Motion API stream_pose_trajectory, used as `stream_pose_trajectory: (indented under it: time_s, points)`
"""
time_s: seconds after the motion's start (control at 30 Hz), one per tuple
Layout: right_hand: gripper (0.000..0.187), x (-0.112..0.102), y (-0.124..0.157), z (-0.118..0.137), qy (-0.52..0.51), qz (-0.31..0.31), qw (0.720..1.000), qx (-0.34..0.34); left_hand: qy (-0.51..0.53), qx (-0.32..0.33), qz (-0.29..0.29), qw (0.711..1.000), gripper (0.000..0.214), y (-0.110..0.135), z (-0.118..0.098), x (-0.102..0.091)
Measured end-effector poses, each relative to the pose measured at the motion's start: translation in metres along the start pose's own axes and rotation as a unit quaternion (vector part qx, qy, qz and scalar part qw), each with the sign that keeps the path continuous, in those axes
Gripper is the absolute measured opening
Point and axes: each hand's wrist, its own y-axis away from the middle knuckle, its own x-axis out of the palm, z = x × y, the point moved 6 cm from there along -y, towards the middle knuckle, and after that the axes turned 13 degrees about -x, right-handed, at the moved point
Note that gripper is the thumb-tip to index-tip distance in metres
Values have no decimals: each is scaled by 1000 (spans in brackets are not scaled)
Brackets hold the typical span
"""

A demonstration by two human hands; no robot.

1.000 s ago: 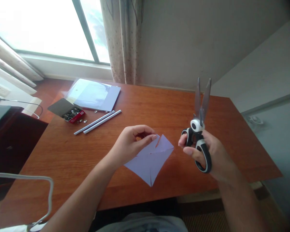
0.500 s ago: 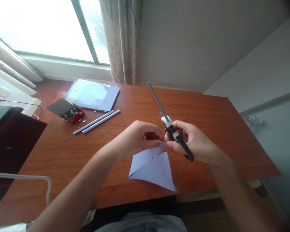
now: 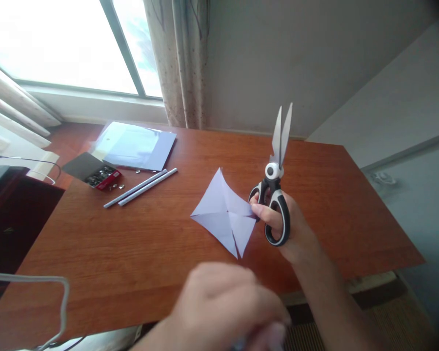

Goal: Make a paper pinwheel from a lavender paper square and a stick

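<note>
My right hand point(image 3: 289, 229) grips black-and-white scissors point(image 3: 276, 180) by the handles, blades pointing up and slightly apart. Its fingertips also pinch one corner of a pale lilac paper square point(image 3: 225, 214) with diagonal cuts, which hangs just above the wooden desk point(image 3: 131, 253). My left hand point(image 3: 223, 307) is close to the camera at the bottom edge, blurred by motion, away from the paper. Its fingers look curled but I cannot make out whether they hold anything.
Far left on the desk lie a plastic sleeve of lilac sheets point(image 3: 135, 146), an open red box of metal pins point(image 3: 95, 173) with loose pins beside it, and two thin white sticks point(image 3: 141, 187). A window and curtain stand behind. A white cable point(image 3: 51, 292) loops at lower left.
My left hand let go of the paper and pulled back toward me. My right hand now holds the paper together with the scissors, whose blades swung back upright.
</note>
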Motion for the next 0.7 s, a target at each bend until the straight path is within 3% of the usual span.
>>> stream_pose_trajectory:
  time_s: [0.03, 0.07, 0.1, 0.2, 0.33, 0.4, 0.47, 0.6, 0.63, 0.7]
  points:
    - [20, 2, 1, 4, -10, -7, 1000, -10, 7, -1, 48, 999, 9, 11, 3, 23]
    - [18, 4, 1, 9, -18, -15, 999, -23, -1, -43, 112, 993, 10, 19, 14, 48]
    - [16, 7, 2, 15, -22, -19, 999, -36, -5, -83, 124, 989, 13, 24, 27, 65]
    - [12, 11, 5, 33, -24, -27, 996, -78, -26, -184, 52, 981, 24, 15, 65, 82]
    - [11, 5, 14, 42, -5, -75, 991, -112, 29, -205, -104, 973, 37, -13, 78, 46]
    - [11, -1, 18, 35, 19, -103, 990, -99, 38, -197, -188, 962, 20, -16, 72, 19]
    - [12, -5, 19, 24, 33, -124, 989, -76, -31, -173, -246, 953, 8, -11, 59, -1]
    - [14, -4, 16, 5, 32, -124, 991, -48, -137, -18, -102, 985, 21, -4, 24, 11]
    - [16, -2, 14, 3, 33, -114, 992, -45, -167, 14, -106, 980, 25, -2, 16, 12]
    - [18, 1, 12, 3, 40, -89, 994, -38, -205, 59, -168, 962, 28, 0, 2, 2]
